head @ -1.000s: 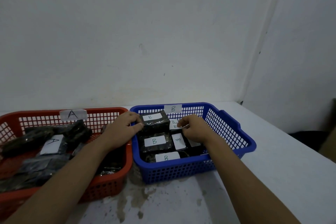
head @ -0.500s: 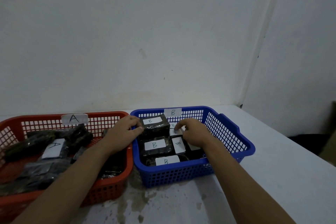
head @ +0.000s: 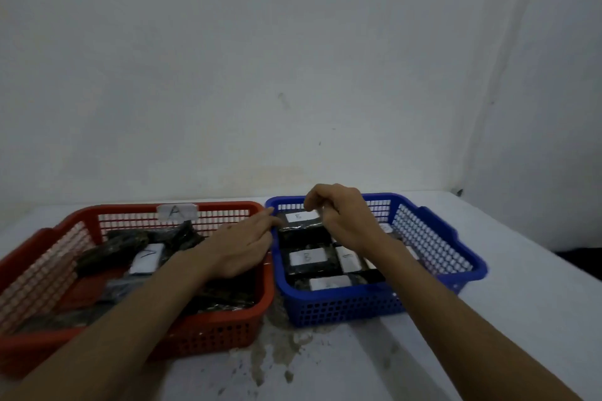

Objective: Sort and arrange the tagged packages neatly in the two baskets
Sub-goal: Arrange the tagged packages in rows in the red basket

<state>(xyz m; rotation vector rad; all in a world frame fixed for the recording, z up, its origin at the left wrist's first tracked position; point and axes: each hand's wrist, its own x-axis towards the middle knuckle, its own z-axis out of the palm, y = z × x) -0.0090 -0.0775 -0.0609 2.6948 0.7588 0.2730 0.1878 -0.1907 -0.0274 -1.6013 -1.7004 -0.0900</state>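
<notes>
Over in the blue basket [head: 439, 228], B packages [head: 306, 257] look tidy; red basket [head: 42, 264] is a jumble. Left hand [head: 241, 247] open, touching one; right hand [head: 348, 218] curled, can't tell if it's holding anything.

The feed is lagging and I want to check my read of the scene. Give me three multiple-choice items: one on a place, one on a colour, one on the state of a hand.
1. Where is the paper tag marked A?
A) on the far rim of the red basket
B) on the floor
C) on a shelf

2. What colour is the basket under the right hand?
A) green
B) blue
C) yellow

3. How does the left hand lie?
A) in a fist round a lifted box
B) fingers stretched out, tips at the far package in that basket
C) hanging at the person's side

Answers:
1 A: the tag stands up from the red far rim.
2 B: its mesh walls are blue.
3 B: the fingers are straight and reach the package's edge.
</notes>
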